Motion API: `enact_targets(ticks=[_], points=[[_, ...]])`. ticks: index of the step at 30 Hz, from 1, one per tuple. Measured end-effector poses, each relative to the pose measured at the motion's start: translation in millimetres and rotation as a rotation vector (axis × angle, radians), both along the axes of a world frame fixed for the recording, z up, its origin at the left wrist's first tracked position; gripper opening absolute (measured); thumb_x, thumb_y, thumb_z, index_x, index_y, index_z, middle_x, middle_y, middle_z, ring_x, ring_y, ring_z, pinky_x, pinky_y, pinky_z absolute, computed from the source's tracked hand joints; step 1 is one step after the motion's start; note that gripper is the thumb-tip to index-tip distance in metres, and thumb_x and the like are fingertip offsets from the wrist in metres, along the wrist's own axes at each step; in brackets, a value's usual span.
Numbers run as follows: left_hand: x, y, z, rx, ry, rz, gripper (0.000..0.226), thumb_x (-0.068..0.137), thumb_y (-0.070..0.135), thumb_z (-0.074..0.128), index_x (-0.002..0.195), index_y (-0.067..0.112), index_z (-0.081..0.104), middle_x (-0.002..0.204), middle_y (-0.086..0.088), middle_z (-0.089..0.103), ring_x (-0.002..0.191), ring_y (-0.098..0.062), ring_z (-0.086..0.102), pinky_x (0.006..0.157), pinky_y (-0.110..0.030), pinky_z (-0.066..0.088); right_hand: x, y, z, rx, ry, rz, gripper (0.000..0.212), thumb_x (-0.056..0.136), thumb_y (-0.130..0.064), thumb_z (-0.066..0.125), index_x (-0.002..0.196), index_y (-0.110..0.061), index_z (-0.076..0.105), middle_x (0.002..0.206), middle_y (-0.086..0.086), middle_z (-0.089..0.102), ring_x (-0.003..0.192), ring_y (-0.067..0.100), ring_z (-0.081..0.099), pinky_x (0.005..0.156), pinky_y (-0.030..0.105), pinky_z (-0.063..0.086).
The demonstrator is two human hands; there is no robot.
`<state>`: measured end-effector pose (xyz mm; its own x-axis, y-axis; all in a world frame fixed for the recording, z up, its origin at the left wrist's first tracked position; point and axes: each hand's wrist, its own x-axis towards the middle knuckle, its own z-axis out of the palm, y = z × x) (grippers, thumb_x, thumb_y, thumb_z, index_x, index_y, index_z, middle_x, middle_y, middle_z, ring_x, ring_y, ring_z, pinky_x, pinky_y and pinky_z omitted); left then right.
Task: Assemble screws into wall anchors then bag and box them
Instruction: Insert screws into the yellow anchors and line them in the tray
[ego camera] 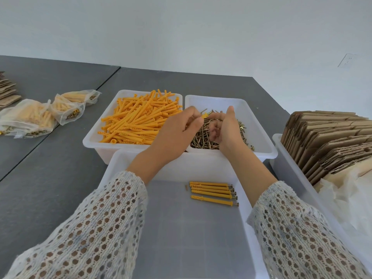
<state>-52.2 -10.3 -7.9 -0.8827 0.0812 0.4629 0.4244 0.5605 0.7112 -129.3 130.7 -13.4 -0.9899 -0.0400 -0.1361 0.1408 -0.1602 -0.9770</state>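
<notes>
Here, left hand (177, 129) pinching a yellow anchor (205, 116), right hand (225, 127) curled around screws (203, 137).

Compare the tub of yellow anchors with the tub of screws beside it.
The anchor tub sits left; the screw tub sits right. The anchors are thick yellow plastic, piled high against the far rim; the screws are thin brassy metal in a lower heap, leaving bare floor. Both hands work above the screw tub. Both tubs are white, side by side.
</notes>
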Motion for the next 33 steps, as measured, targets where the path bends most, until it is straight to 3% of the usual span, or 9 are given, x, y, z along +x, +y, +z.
enact_targets(ticks=[2,5,7,9,11,16,21,26,33], points=[[8.2,5.1,6.9,0.007,-0.109,-0.115,0.019,0.104,0.025,0.046,0.090,0.015,0.054,0.063,0.008,0.049,0.054,-0.005,0.040,0.053,-0.019,0.035,-3.4,4.2,-1.4,-0.073,-0.066,-0.038,0.060,0.107,-0.043,0.018,0.083,-0.010,0.062,0.051,0.000,0.047,0.042,0.013,0.035,0.047,0.023,0.034],[18.9,13.3,13.7,-0.127,-0.426,-0.309,0.016,0.103,0.025,0.050,0.090,0.019,0.059,0.073,0.005,0.066,0.058,-0.007,0.062,0.055,-0.021,0.050,-7.1,8.9,-4.0,-0.163,-0.116,-0.063,0.054,0.107,-0.037,0.021,0.084,-0.009,0.062,0.052,-0.001,0.046,0.041,0.012,0.034,0.047,0.022,0.032],[23.9,19.7,12.4,-0.240,-0.646,-0.418,0.014,0.101,0.026,0.054,0.092,0.018,0.062,0.088,-0.001,0.071,0.071,-0.012,0.072,0.064,-0.027,0.058,-9.2,11.3,-5.5,-0.232,-0.141,-0.075,0.052,0.106,-0.034,0.022,0.084,-0.009,0.061,0.050,-0.001,0.046,0.039,0.012,0.033,0.049,0.023,0.031],[28.7,29.5,5.0,-0.386,-0.745,-0.478,0.011,0.098,0.023,0.059,0.092,0.016,0.064,0.095,-0.005,0.072,0.082,-0.016,0.073,0.077,-0.036,0.059,-11.2,12.9,-6.9,-0.263,-0.153,-0.083,0.050,0.106,-0.033,0.022,0.084,-0.009,0.061,0.048,-0.002,0.046,0.038,0.012,0.034,0.049,0.023,0.031],[32.9,42.0,-5.1,-0.566,-0.686,-0.506,0.006,0.096,0.022,0.063,0.093,0.016,0.064,0.097,-0.003,0.069,0.087,-0.018,0.064,0.083,-0.035,0.053,-12.8,13.0,-7.8,-0.260,-0.161,-0.082,0.050,0.106,-0.033,0.023,0.084,-0.010,0.061,0.047,-0.002,0.047,0.038,0.011,0.035,0.049,0.022,0.032],[44.2,66.3,-25.1,-0.773,-0.502,-0.403,0.009,0.094,0.026,0.065,0.096,0.020,0.059,0.092,0.006,0.053,0.085,-0.016,0.049,0.068,-0.028,0.035,-15.6,12.1,-9.0,-0.230,-0.165,-0.077,0.049,0.106,-0.033,0.024,0.083,-0.011,0.061,0.049,-0.002,0.047,0.038,0.012,0.035,0.048,0.021,0.033],[53.0,79.6,-38.2,-0.948,-0.315,-0.322,0.018,0.092,0.030,0.065,0.097,0.014,0.060,0.106,-0.006,0.062,0.094,-0.028,0.059,0.070,-0.033,0.042,-15.2,11.7,-8.7,-0.190,-0.149,-0.056,0.046,0.105,-0.031,0.024,0.085,-0.011,0.060,0.051,-0.002,0.047,0.041,0.012,0.036,0.048,0.022,0.033],[47.6,82.8,-44.3,-0.950,-0.273,-0.293,0.024,0.093,0.029,0.063,0.090,0.019,0.041,0.103,-0.006,0.062,0.092,-0.030,0.060,0.065,-0.034,0.036,-14.3,10.7,-7.9,-0.155,-0.142,-0.048,0.045,0.105,-0.030,0.027,0.084,-0.012,0.061,0.050,-0.003,0.047,0.040,0.011,0.037,0.048,0.022,0.034],[42.5,78.9,-54.4,-0.872,-0.282,-0.291,0.013,0.092,0.029,0.063,0.089,0.020,0.054,0.095,-0.002,0.062,0.088,-0.027,0.060,0.063,-0.030,0.035,-13.1,8.5,-7.0,-0.107,-0.137,-0.042,0.041,0.105,-0.025,0.028,0.083,-0.012,0.060,0.053,-0.002,0.046,0.041,0.011,0.037,0.046,0.023,0.033]])
